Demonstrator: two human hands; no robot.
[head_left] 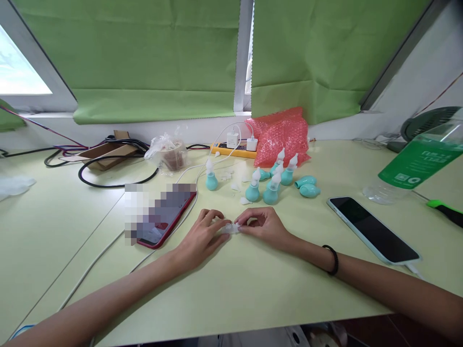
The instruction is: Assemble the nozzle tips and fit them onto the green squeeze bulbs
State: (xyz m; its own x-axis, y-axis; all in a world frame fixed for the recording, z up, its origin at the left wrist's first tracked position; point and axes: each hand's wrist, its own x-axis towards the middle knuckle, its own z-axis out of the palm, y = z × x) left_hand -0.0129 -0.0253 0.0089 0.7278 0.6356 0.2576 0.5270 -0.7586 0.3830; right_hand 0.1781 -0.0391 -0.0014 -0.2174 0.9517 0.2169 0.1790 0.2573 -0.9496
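Just above the table, my left hand and my right hand meet at a small translucent white plastic piece. The thumb and fingers of my left hand pinch its left end; my right hand's fingertips pinch its right end. Fingers partly cover the piece, so its full shape is hidden. Beyond my hands stand several teal squeeze bulbs with clear nozzle tips, and one more bulb with a tip is farther left. Loose teal bulbs lie on their sides at the right. Small translucent pieces are scattered between them.
A red-edged phone lies left of my hands, with white cables around it. Another phone is at the right, near a green-labelled bottle. At the back are a pink bubble-wrap bag, a power strip, and black cables.
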